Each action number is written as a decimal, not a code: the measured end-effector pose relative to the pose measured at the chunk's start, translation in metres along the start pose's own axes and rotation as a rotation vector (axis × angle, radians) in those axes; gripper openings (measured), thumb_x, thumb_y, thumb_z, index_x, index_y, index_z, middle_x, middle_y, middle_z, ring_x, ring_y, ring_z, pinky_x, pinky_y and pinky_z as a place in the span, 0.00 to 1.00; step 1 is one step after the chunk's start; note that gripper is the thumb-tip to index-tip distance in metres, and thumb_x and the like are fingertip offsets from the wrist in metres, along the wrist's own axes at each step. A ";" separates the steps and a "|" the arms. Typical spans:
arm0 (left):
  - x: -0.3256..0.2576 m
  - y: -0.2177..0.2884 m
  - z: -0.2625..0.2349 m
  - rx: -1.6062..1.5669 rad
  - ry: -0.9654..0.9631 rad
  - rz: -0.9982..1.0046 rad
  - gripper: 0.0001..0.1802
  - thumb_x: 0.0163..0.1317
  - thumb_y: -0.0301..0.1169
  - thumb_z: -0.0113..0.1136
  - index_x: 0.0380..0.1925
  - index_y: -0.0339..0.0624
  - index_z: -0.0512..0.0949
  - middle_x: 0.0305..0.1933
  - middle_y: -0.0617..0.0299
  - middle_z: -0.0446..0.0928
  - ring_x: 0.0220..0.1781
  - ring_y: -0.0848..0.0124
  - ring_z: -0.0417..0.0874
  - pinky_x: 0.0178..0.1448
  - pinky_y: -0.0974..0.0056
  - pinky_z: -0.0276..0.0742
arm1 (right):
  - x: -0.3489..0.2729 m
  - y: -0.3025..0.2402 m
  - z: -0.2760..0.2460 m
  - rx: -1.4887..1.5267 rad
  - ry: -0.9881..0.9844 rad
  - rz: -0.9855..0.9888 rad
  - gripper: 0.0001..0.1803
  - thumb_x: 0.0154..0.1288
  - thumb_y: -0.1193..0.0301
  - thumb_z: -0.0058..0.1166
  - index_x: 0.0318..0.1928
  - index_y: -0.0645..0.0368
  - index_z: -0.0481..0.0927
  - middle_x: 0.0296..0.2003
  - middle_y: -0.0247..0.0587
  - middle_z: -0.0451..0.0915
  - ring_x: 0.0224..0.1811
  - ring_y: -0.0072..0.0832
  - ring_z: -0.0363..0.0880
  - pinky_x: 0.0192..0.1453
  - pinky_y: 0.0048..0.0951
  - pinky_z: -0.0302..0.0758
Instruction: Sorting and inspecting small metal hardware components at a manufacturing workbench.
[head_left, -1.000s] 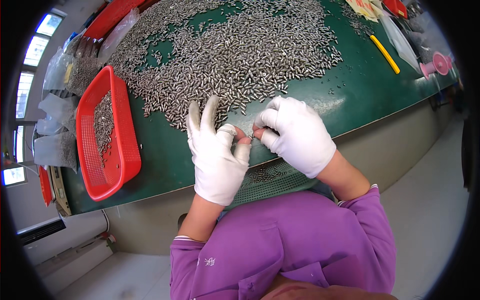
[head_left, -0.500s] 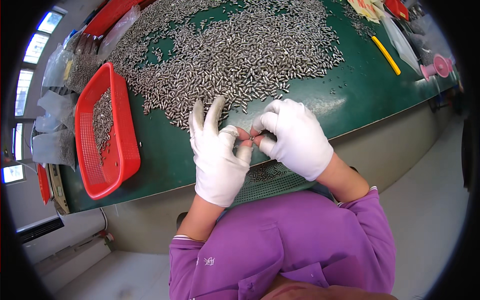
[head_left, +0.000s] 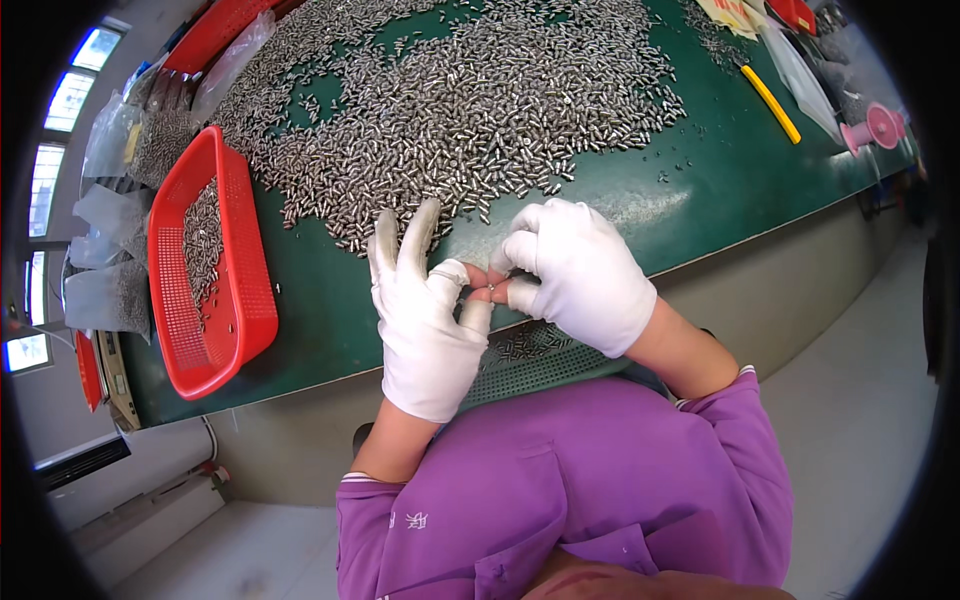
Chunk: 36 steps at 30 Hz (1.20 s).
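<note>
My left hand [head_left: 425,320] and my right hand [head_left: 580,270] meet over the front edge of the green table [head_left: 330,325]. Both wear white gloves with thumb and index fingertips bare. Between those fingertips they pinch one tiny silver metal part [head_left: 491,288], mostly covered, so its exact kind cannot be made out. The other fingers of my left hand stretch toward a wide heap of small silver metal pins [head_left: 470,110]. My right hand's remaining fingers are curled.
A red plastic basket [head_left: 258,300] holding more pins stands at left, beside filled clear bags [head_left: 110,295]. Beneath the table edge, a green mesh basket [head_left: 520,378] over my lap holds dark small parts. A yellow-handled tool [head_left: 771,105] and a pink spool [head_left: 883,128] lie at right.
Both hands have shifted slightly left and a little nearer to me, still pinching the tiny metal part together. The baskets and heap appear unchanged.
</note>
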<state>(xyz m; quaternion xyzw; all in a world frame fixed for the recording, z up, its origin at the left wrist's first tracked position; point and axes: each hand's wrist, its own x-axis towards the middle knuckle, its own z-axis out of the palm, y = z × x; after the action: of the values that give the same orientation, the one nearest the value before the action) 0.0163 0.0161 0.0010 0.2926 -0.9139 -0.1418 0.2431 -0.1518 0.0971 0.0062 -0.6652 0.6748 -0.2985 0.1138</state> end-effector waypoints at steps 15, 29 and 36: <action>-0.001 -0.003 0.000 -0.061 0.000 0.014 0.13 0.48 0.24 0.72 0.34 0.43 0.79 0.72 0.45 0.68 0.73 0.33 0.63 0.73 0.36 0.63 | -0.003 0.000 0.003 0.035 0.096 -0.025 0.09 0.51 0.65 0.73 0.32 0.50 0.86 0.32 0.37 0.81 0.36 0.41 0.80 0.40 0.42 0.76; -0.007 -0.017 -0.014 -0.060 0.064 0.010 0.14 0.47 0.25 0.73 0.34 0.47 0.79 0.74 0.48 0.66 0.76 0.33 0.60 0.74 0.38 0.61 | 0.001 0.012 -0.014 0.080 0.041 0.004 0.09 0.61 0.63 0.64 0.40 0.50 0.86 0.35 0.40 0.80 0.42 0.41 0.81 0.46 0.43 0.78; 0.016 -0.017 0.004 0.168 0.169 -0.073 0.16 0.47 0.28 0.74 0.37 0.48 0.79 0.72 0.47 0.66 0.76 0.34 0.59 0.76 0.36 0.58 | 0.021 0.006 0.005 -0.185 0.171 0.026 0.07 0.61 0.64 0.63 0.38 0.49 0.83 0.33 0.36 0.79 0.41 0.37 0.82 0.45 0.40 0.79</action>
<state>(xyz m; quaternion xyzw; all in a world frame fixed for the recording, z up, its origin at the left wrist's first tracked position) 0.0105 -0.0065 -0.0028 0.3558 -0.8876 -0.0485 0.2885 -0.1559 0.0747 0.0036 -0.6362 0.7153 -0.2891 -0.0022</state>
